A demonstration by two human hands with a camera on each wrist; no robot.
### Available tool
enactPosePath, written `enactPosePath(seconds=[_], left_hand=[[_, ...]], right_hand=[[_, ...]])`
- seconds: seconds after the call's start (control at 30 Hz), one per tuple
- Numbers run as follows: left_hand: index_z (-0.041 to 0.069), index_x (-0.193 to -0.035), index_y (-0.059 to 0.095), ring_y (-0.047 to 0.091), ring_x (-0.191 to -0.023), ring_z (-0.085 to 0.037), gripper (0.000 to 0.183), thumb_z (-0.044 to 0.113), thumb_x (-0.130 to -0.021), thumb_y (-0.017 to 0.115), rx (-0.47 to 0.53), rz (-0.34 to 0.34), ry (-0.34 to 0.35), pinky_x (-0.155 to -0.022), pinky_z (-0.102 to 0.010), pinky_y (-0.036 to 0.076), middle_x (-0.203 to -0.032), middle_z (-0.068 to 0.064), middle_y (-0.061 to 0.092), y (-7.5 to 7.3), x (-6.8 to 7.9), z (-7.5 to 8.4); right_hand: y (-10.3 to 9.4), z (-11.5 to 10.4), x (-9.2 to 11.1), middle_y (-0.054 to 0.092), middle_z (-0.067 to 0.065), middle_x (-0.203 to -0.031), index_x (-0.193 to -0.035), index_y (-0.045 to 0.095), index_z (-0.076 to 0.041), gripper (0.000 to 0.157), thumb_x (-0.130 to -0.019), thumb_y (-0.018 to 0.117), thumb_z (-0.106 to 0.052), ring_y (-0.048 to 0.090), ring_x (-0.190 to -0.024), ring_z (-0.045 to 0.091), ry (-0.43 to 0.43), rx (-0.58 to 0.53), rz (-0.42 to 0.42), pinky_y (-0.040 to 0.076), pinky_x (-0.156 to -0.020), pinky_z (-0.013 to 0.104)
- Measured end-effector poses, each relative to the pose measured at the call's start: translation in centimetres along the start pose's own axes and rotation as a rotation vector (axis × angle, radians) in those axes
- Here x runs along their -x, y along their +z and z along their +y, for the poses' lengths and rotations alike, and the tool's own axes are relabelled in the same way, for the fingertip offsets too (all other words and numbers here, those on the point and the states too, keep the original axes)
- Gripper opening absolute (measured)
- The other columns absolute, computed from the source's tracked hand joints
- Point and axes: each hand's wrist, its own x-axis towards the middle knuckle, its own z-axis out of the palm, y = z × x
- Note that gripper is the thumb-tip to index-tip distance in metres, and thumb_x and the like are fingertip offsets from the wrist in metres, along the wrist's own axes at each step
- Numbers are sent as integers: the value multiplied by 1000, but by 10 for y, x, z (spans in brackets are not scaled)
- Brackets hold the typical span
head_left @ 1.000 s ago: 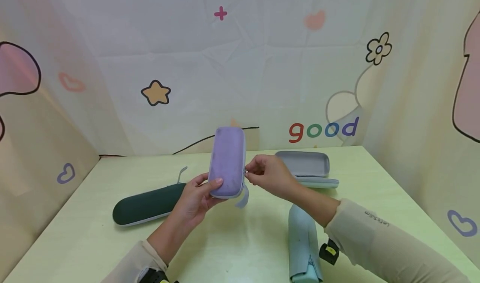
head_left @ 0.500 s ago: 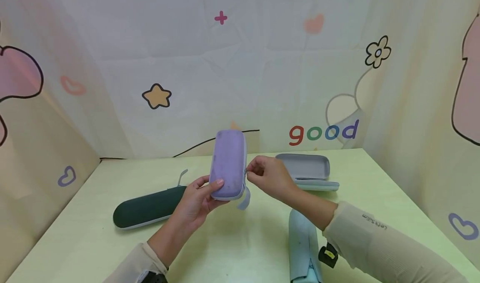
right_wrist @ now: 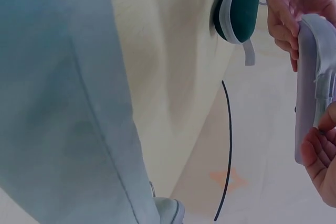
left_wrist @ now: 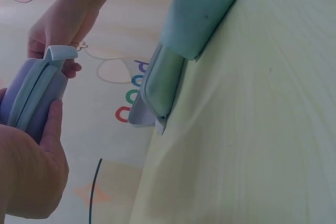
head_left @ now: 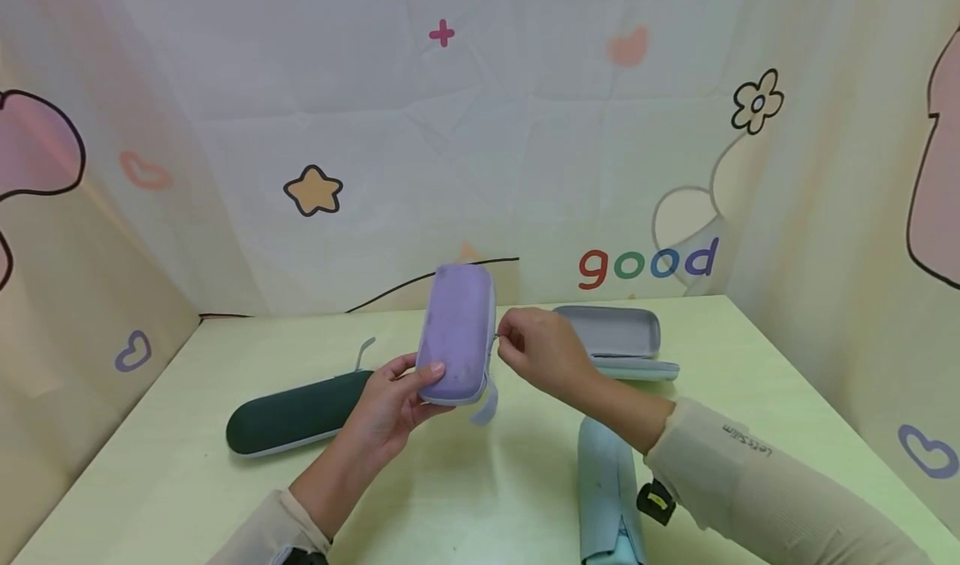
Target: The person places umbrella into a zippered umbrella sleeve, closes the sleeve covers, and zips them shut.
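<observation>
A purple zip-up pencil case (head_left: 456,332) is held upright above the table, its broad face towards the head camera. My left hand (head_left: 388,411) grips its lower left part, thumb on the front. At the case's right side, the thumb and forefinger of my right hand (head_left: 546,350) pinch a small zip pull; the pull itself is mostly hidden by the fingers. A pale grey strap (head_left: 486,402) hangs from the bottom corner. In the left wrist view the pale zip band (left_wrist: 32,94) runs around the case's edge.
Behind my left hand lies a dark green case (head_left: 296,417) with a grey strap. An open grey case (head_left: 611,330) stands at the back right. In front of it, partly under my right forearm, lies a light blue-green case (head_left: 602,486). A printed cloth backdrop (head_left: 480,148) surrounds the table.
My right hand's pinch has shifted a little upward along the case's side. The purple case has dropped slightly in my left hand's grip, which stays on it.
</observation>
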Motion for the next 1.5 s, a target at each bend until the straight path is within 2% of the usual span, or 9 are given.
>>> enactPosePath(seconds=[0.2,0.4,0.7,0.87,1.03,1.23,1.5], left_hand=[[-6,-133,45,67,-94,-25,51,10,-90,68,-7,-6,-7,-80,-38,56,-121,-18,59,-1,1,-1],[-7,-130,48,67,-93,-25,49,8,-88,68,-22,-25,-18,-78,-36,57,-119,-17,58,-2,4,-1],[-9,-131,47,65,-95,-24,50,9,-88,65,-76,-77,-11,-83,-36,55,-117,-15,59,-5,8,1],[-9,-135,45,64,-96,-22,53,12,-90,62,-81,-54,-10,-83,-32,55,-118,-15,59,-8,9,3],[-6,-134,46,61,-99,-24,50,12,-89,61,-58,-26,10,-81,-31,54,-126,-16,53,-10,8,5],[1,-126,51,57,-102,-27,40,9,-88,61,-32,-4,46,-78,-33,54,-127,-16,49,-14,6,5],[8,-101,66,59,-93,-26,18,5,-85,60,-32,-1,60,-68,-31,53,-112,-12,58,-20,5,4]], right_hand=[[-1,2,0,52,-5,-63,-74,63,-8,11,-81,64,0,46,-57,10,7,26,-11,42,-53,25],[-2,10,-2,51,-4,-61,-71,62,-8,12,-80,63,1,47,-56,11,16,65,33,42,-53,26],[-12,24,-3,56,0,-64,-75,64,-6,8,-81,64,0,50,-58,14,60,76,61,44,-56,28],[-18,30,-2,57,1,-64,-75,64,-5,8,-81,65,0,51,-60,15,84,99,64,44,-57,29],[-19,32,1,56,0,-64,-75,65,-6,7,-81,66,-1,50,-60,15,95,115,26,44,-56,29],[-17,36,4,57,-1,-64,-76,66,-6,7,-81,67,-2,51,-60,14,103,127,-29,45,-57,28],[-19,37,4,61,0,-68,-79,68,-5,5,-81,68,-1,53,-62,14,105,84,-51,47,-60,29]])
